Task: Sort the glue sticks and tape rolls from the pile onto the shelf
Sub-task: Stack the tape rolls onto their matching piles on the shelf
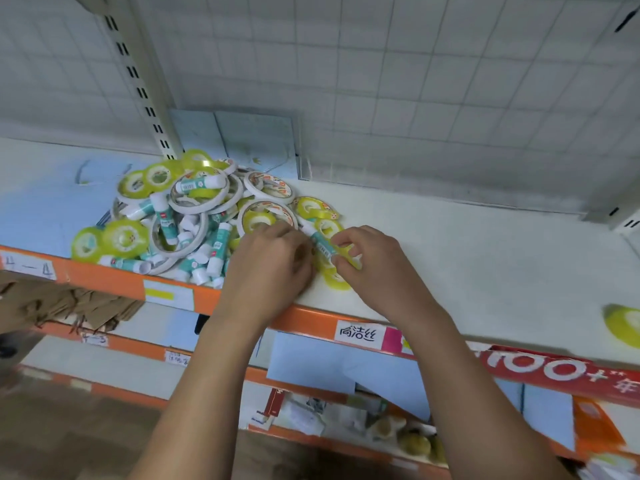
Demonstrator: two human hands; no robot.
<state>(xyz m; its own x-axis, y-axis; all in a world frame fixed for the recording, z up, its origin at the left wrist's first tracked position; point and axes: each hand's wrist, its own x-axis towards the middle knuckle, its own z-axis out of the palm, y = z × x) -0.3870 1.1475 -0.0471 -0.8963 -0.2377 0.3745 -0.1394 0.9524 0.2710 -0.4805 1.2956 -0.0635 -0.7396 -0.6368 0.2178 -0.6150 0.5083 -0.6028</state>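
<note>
Right hand (367,261) pinches a yellow tape roll (337,281) at the pile's right edge; left hand (273,265) is curled beside it, contents not discernible. Shelf (467,258) carries the pile (180,216) at left. Roll likely light, stiff, slick: take by rim or hole. Glue stick (320,242) between the hands would probably roll.

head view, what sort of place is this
Probably a stationery shop or stockroom: tiered shelves with orange front edges, a paper label on one edge, and a loose pile of tape rolls and glue sticks.
</note>
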